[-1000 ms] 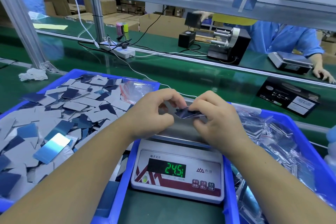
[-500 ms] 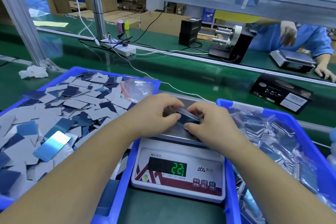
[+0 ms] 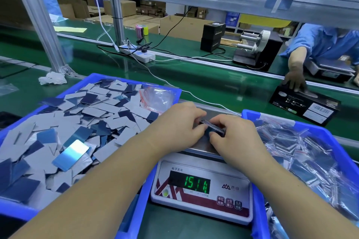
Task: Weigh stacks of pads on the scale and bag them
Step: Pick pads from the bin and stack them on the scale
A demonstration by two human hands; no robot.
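A small stack of dark blue pads [image 3: 212,129] sits on the steel pan of the white scale [image 3: 202,192], whose green display shows 151 and a further digit. My left hand [image 3: 178,126] pinches the stack's left end, and my right hand [image 3: 233,134] pinches its right end. Both hands hover low over the pan with fingers curled round the stack. Loose grey and blue pads [image 3: 73,122] fill the blue bin [image 3: 23,211] on the left. Clear empty bags [image 3: 158,97] lie at that bin's far right corner. Bagged pads [image 3: 303,153] fill the blue bin [image 3: 330,137] on the right.
A white cable and power strip [image 3: 139,55] lie on the green conveyor behind the scale. A black box [image 3: 307,106] rests at the far right under another person's gloved hand [image 3: 294,81]. A label dispenser [image 3: 256,50] and aluminium frame posts [image 3: 44,21] stand further back.
Both hands have lowered the stack from above the pan down onto it and squeezed it together. The display reading has changed. The person opposite has reached down onto the black box.
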